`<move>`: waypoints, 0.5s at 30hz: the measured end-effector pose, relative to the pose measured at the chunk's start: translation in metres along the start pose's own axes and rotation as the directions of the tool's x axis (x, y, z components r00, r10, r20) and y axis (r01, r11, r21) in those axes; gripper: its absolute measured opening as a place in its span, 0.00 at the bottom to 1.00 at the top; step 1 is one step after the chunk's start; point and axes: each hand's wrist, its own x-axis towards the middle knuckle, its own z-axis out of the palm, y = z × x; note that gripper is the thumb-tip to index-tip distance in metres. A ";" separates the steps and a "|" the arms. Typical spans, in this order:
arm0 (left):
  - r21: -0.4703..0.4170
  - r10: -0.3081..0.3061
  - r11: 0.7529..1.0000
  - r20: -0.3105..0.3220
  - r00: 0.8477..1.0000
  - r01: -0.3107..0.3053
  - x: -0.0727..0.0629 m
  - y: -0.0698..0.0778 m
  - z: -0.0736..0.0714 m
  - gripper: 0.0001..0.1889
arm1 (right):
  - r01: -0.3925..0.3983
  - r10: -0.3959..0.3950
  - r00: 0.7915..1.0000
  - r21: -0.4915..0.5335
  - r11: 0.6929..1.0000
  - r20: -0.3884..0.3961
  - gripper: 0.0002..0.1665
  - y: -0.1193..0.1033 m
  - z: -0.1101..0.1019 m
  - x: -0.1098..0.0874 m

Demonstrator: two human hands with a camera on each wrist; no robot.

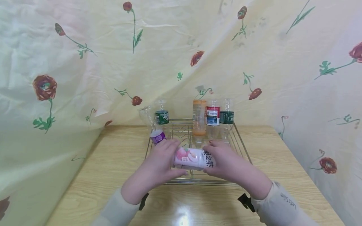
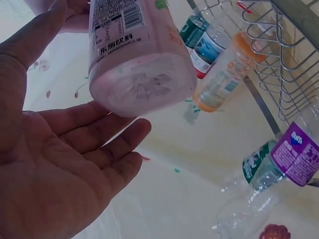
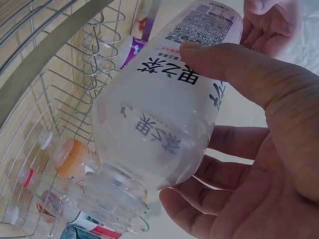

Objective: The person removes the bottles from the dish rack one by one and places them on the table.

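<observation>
A pink-and-white peach tea bottle (image 1: 188, 157) lies on its side above the wire rack, between my two hands. My right hand (image 1: 226, 160) grips its neck-end half, with the thumb across the label and the fingers round the far side. In the right wrist view the bottle's mouth (image 3: 112, 201) points down to the lower left and appears uncapped. My left hand (image 1: 159, 160) is at the base end. Its fingers (image 2: 94, 127) are loosely extended beside the bottle's base (image 2: 144, 87), the thumb apart from them; whether they touch it is hard to tell.
A metal wire rack (image 1: 198, 181) sits on the wooden table (image 1: 124, 150). In it, neck down, stand an orange bottle (image 1: 199, 117), a red-and-blue-labelled bottle (image 1: 213, 116) and green-labelled bottles (image 1: 162, 117). A purple-labelled bottle (image 1: 157, 136) leans at the left. Flowered cloth (image 1: 169, 47) hangs behind.
</observation>
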 end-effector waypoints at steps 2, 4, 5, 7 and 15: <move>0.012 0.015 1.000 0.010 1.000 -0.015 0.001 0.002 0.001 0.48 | 0.001 -0.001 1.000 -0.004 1.000 0.006 0.38 -0.002 0.000 0.000; 0.021 0.017 1.000 0.021 1.000 -0.018 0.002 0.003 0.002 0.47 | 0.006 -0.006 1.000 -0.012 1.000 0.003 0.37 -0.003 0.000 0.001; 0.023 0.018 1.000 0.026 1.000 -0.019 0.003 0.004 0.002 0.47 | 0.006 -0.006 1.000 -0.015 1.000 0.001 0.37 -0.004 0.000 0.001; 0.031 0.015 0.999 0.040 0.999 -0.016 0.004 0.005 0.003 0.46 | 0.010 -0.010 1.000 -0.014 1.000 0.000 0.36 -0.006 0.001 0.002; 0.130 0.028 0.991 0.088 0.996 -0.039 0.006 0.008 0.008 0.34 | 0.011 -0.012 1.000 0.029 1.000 0.019 0.35 -0.011 0.006 0.003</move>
